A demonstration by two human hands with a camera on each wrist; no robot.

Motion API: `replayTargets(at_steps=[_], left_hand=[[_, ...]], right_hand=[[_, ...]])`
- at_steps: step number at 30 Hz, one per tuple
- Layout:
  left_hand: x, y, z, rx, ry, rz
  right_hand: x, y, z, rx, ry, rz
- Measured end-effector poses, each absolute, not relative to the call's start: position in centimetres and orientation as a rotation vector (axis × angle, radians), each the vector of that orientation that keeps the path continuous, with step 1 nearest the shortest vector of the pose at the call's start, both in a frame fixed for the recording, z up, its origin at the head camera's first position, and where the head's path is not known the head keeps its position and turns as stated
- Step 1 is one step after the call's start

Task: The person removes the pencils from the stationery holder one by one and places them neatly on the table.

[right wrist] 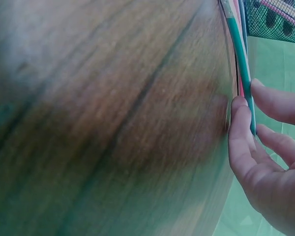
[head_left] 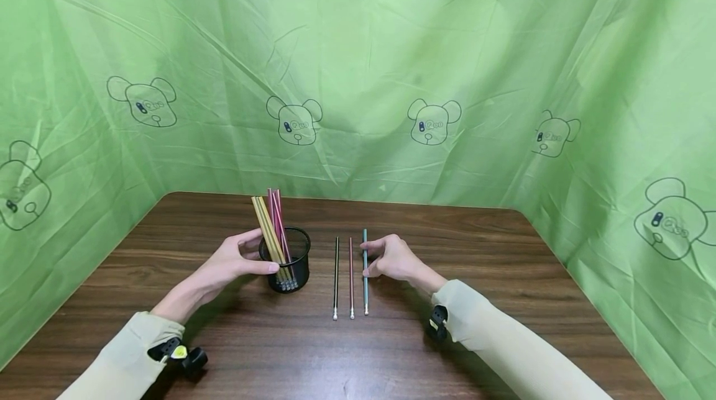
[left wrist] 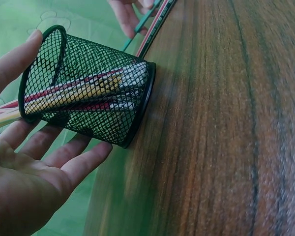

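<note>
While your left hand [head_left: 237, 257] gripped the cup [head_left: 301, 272], your right hand [head_left: 394, 258] pinched the blue pencil [head_left: 366, 291] at the cup's three o'clock. Lifting straight up seemed safest, sparing the red pencil [head_left: 351, 282].

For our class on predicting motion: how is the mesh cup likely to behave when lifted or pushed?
The cup is probably light for its size, as its walls are open mesh. Its pencils stick out well above it and lean to one side, so a push near the top might tip it. Being round, it could then roll.
</note>
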State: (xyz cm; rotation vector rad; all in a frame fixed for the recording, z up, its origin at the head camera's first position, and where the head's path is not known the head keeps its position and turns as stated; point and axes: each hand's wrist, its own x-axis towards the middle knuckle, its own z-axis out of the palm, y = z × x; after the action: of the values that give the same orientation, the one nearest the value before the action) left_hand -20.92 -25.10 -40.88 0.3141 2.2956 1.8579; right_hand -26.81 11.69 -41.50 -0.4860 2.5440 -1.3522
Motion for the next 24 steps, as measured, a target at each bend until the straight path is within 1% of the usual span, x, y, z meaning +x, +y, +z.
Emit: replayTargets(at_steps=[14, 24], left_hand=[[-20.78, -25.06, -40.77, 0.325, 2.309, 1.849], [-20.96, -25.2, -40.94, 0.287, 2.317, 1.838]], right_hand=[[-27.0, 11.48, -41.71, -0.508, 2.543, -1.303], [-26.87, 11.15, -41.27, -0.513, 2.601, -1.212]])
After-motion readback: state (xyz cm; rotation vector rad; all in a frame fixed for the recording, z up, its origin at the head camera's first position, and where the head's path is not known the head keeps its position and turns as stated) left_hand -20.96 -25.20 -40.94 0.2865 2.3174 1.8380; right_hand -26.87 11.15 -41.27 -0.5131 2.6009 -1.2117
